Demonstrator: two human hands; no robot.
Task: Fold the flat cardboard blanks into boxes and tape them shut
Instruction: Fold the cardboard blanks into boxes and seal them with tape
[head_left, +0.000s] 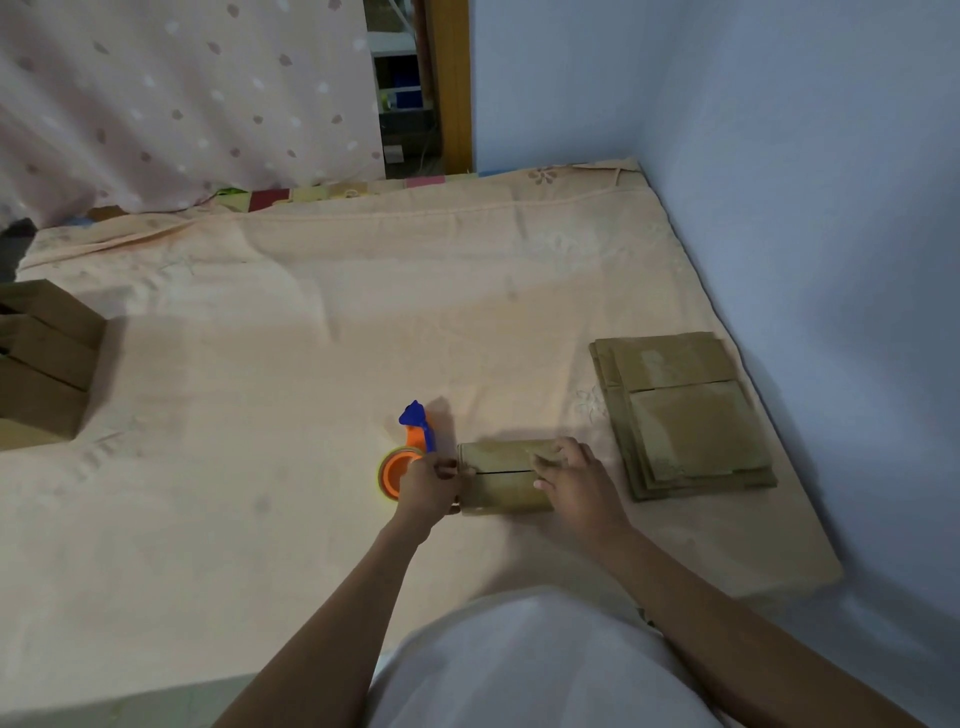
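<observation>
Cardboard, light and stiff but easily creased, makes up the small folded box (506, 478) that is held on the bed (260, 364) just in front of the person. Its two top flaps are closed, with an untaped seam running between them. The left hand (428, 486) is curled against the box's left end; whether it also holds the orange and blue tape dispenser (408, 457) just behind it cannot be told. The right hand (571, 475) is pressed on the top flaps with bent fingers, keeping them down. Such a box is best taken by its ends, not its flaps. A stack of flat blanks (685, 415) lies well to the right, and finished boxes (44, 358) are piled at the left edge. Nothing can be seen inside any box.
</observation>
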